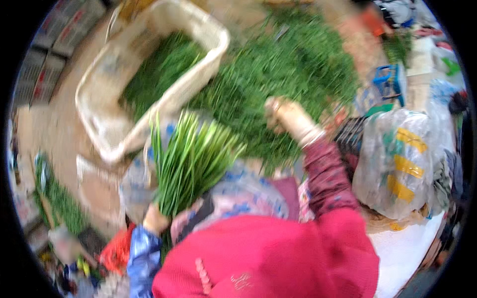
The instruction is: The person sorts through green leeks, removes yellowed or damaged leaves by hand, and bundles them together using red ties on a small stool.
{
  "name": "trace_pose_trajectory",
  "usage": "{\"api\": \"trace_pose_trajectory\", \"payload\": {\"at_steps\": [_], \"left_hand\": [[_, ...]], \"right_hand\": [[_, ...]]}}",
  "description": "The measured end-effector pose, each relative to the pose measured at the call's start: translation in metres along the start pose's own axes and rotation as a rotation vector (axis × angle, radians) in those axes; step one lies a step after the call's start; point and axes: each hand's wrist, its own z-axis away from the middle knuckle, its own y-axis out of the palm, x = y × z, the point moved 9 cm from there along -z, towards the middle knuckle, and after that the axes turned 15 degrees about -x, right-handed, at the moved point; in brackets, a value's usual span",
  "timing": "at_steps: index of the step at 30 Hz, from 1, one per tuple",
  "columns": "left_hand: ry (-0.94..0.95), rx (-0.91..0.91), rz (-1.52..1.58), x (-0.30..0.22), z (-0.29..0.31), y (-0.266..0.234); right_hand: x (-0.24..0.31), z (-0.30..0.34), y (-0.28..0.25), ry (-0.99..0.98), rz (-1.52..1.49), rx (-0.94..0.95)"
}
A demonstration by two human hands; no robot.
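Observation:
My left hand (156, 220), at the lower left, is closed round the base of a thick bunch of garlic chives (191, 154). The long green leaves fan upward and to the right from it. To the right, my right hand (287, 118) hangs over a wide heap of loose greens (293, 64) on the floor. Motion smears its fingers, so I cannot make out whether they grip anything. A cream plastic tub (94, 124) stands beyond the bunch, with more greens (169, 69) inside it.
On the right, a clear plastic sack with yellow tape (397, 164) stands beside a dark crate (350, 134) and a blue basket (387, 82). Stacked crates (49, 64) are at the far left. More greens (64, 203) and a red bag (118, 250) lie to the left.

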Motion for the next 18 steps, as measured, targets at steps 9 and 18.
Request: {"api": "trace_pose_trajectory", "payload": {"at_steps": [9,18], "left_hand": [[0.093,-0.030,-0.162,-0.020,0.009,-0.012],[0.030,-0.082,-0.264,-0.013,0.019,-0.012]], "right_hand": [[-0.003,0.060,0.127,0.083,0.050,0.304],[-0.013,0.030,0.071,-0.113,0.199,-0.022]]}}
